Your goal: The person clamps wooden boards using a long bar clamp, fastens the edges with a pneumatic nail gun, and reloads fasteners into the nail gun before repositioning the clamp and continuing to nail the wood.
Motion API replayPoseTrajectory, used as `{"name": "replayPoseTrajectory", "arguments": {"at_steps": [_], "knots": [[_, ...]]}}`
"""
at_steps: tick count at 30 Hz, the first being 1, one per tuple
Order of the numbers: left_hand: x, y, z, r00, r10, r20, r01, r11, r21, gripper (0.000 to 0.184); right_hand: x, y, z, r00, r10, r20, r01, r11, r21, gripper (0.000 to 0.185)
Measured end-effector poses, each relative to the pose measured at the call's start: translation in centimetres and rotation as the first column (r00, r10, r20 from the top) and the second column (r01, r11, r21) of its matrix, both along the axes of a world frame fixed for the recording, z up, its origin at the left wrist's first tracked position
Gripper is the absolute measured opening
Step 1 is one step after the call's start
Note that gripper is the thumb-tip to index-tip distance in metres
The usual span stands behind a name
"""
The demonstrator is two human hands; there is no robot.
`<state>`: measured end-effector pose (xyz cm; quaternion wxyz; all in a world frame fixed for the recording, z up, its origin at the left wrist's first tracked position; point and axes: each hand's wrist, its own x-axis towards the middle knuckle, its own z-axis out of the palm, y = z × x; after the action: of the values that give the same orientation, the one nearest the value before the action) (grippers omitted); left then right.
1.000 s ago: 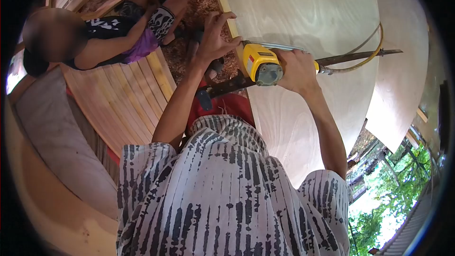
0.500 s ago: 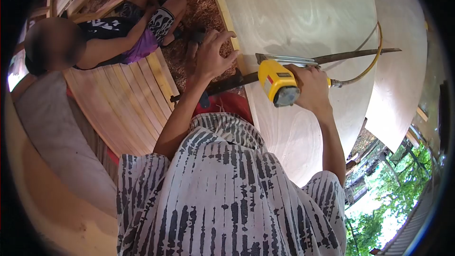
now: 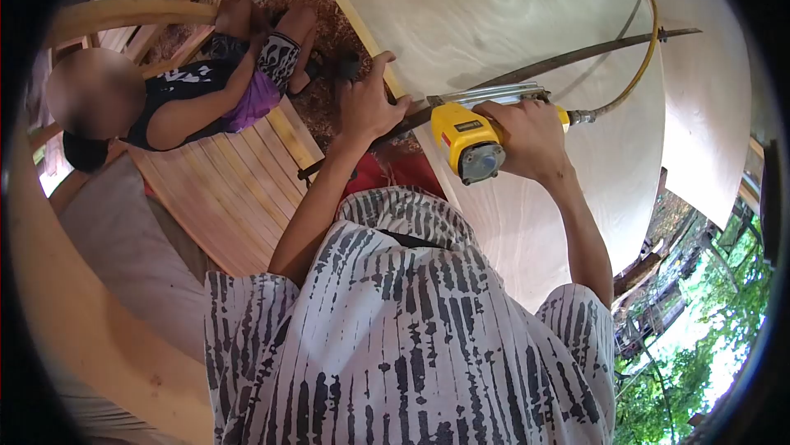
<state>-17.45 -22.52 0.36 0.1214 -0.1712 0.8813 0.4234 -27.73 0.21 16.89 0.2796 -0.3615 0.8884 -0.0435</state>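
My right hand [image 3: 527, 136] is wrapped around the grip of a yellow pneumatic nail gun [image 3: 467, 139], held over the plywood sheet [image 3: 518, 13]. The gun's silver magazine [image 3: 506, 93] lies along its far side, and its nose points left to the sheet's edge. An air hose [image 3: 632, 83] runs from the grip and curves away at the right. My left hand [image 3: 368, 106] is open at that edge, thumb and forefinger spread. Beneath both hands passes a long dark strip [image 3: 568, 60], partly hidden by the gun. Whether the nose touches the sheet I cannot tell.
At the left a person [image 3: 197, 103] sits near a slatted wooden seat [image 3: 226, 190]. Wood shavings [image 3: 317, 21] cover the ground. A grey cushion [image 3: 132, 223] lies behind the slats. Another pale sheet [image 3: 708, 116] stands at the right, with foliage [image 3: 699, 371] beyond.
The nail gun and my right hand have shifted slightly left, closer to my left hand. My view has turned a little, so the sheet and the seated person appear displaced.
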Motion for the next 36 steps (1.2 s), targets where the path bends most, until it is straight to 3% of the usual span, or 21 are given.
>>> {"name": "replayPoseTrajectory", "arguments": {"at_steps": [3, 6, 12, 15, 17, 21, 23, 27, 30, 32, 36], "knots": [[0.9, 0.8, -1.8, 0.997, 0.076, -0.007, -0.075, 0.997, 0.013, 0.077, 0.3, -0.5, -0.3, 1.0, 0.021, -0.022, -0.022, 0.999, -0.031, 0.049], [1.2, 0.9, -3.1, 0.969, 0.144, -0.2, -0.135, 0.989, 0.056, 0.082, 0.7, -1.0, -0.3, 0.999, 0.041, -0.015, -0.041, 0.999, -0.029, 0.048], [1.1, 0.6, -3.6, 0.955, 0.164, -0.246, -0.149, 0.986, 0.075, 0.082, 0.8, -1.3, -0.7, 0.997, 0.066, -0.046, -0.069, 0.996, -0.062, 0.045], [1.0, 0.3, -3.3, 0.959, 0.17, -0.226, -0.156, 0.985, 0.076, 0.082, 0.8, -1.7, -0.9, 0.99, 0.13, -0.063, -0.134, 0.988, -0.073, 0.043], [0.9, -0.2, -2.9, 0.985, 0.173, -0.014, -0.168, 0.972, 0.164, 0.084, 1.1, -2.3, -0.8, 0.981, 0.189, -0.051, -0.19, 0.982, -0.017, 0.041], [0.8, -0.9, -2.5, 0.985, 0.17, -0.041, -0.16, 0.972, 0.17, 0.082, 0.8, -3.6, -1.5, 0.953, 0.29, -0.085, -0.29, 0.957, 0.013, 0.038], [0.4, -1.3, -0.7, 0.982, 0.123, 0.145, -0.15, 0.97, 0.192, 0.081, -0.2, -4.2, -2.3, 0.938, 0.339, -0.075, -0.337, 0.941, 0.038, 0.038], [0.9, -0.5, -1.0, 0.988, 0.135, 0.074, -0.142, 0.985, 0.099, 0.079, -1.0, -5.1, -2.2, 0.916, 0.401, 0.012, -0.4, 0.91, 0.111, 0.03], [1.3, 0.0, -0.9, 0.987, 0.154, -0.043, -0.152, 0.987, 0.043, 0.084, -1.0, -4.5, -2.5, 0.908, 0.418, -0.023, -0.414, 0.904, 0.105, 0.03], [1.1, -0.2, -0.8, 0.991, 0.136, -0.02, -0.132, 0.982, 0.139, 0.078, -0.9, -4.4, -2.4, 0.907, 0.421, -0.021, -0.416, 0.903, 0.107, 0.029], [1.2, 0.0, -1.1, 0.987, 0.149, -0.06, -0.139, 0.98, 0.143, 0.078, -0.8, -4.1, -2.8, 0.906, 0.419, -0.064, -0.418, 0.908, 0.033, 0.029]]}}
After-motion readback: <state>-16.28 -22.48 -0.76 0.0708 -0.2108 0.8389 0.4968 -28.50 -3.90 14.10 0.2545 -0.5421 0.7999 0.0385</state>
